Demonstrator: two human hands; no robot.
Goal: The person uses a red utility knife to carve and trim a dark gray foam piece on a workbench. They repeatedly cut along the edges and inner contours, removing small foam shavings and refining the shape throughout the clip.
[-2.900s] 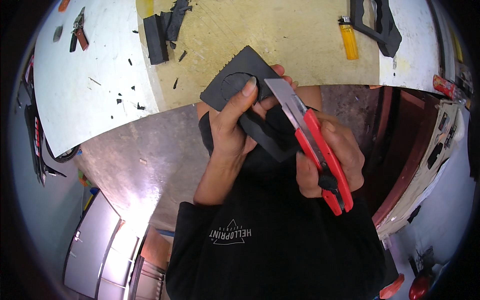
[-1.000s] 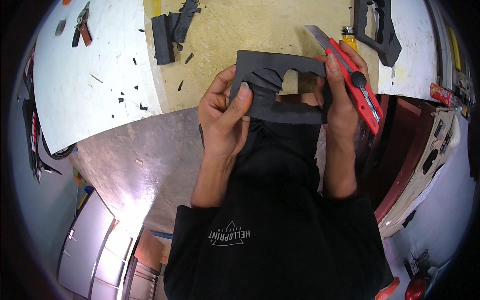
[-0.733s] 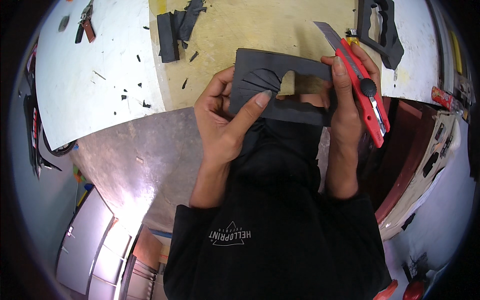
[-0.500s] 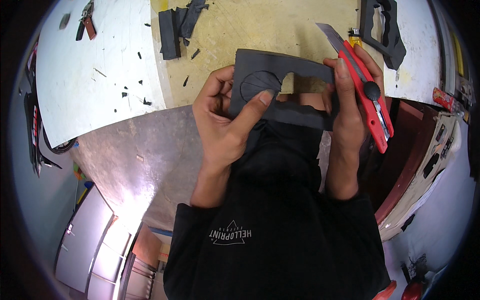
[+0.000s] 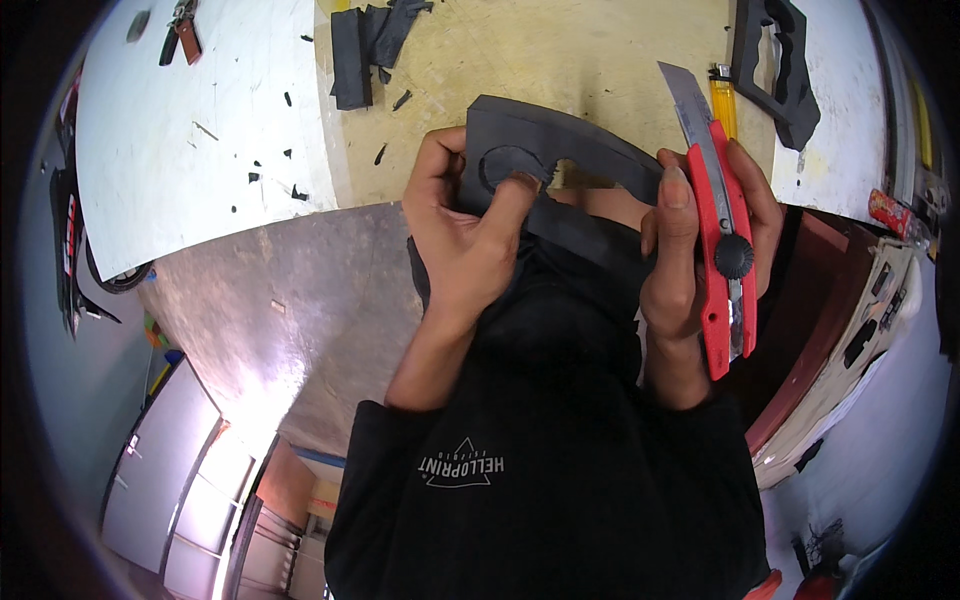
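A thick dark grey foam-like piece [image 5: 600,150] is held up over the near edge of the table, with a wavy-edged opening through its middle. My left hand [image 5: 462,235] grips its left end, fingers behind and thumb pressed at the edge of a round cut recess [image 5: 508,165]. My right hand [image 5: 678,260] is closed around a red utility knife [image 5: 722,230] with a black round knob. The knife's bare blade points away from me. The right fingers are also against the right end of the foam piece; their exact contact is partly hidden.
Dark foam offcuts [image 5: 352,60] and small scraps lie on the table [image 5: 480,60]. At the far right are another dark cut-out piece [image 5: 785,105] and a yellow cutter [image 5: 722,105]. A brown-handled tool [image 5: 187,40] lies far left. A brown cabinet [image 5: 815,290] stands at right.
The foam piece has tilted, its right end dropping towards me. The utility knife has turned more upright and come nearer with my right hand. My left thumb has moved slightly left and nearer.
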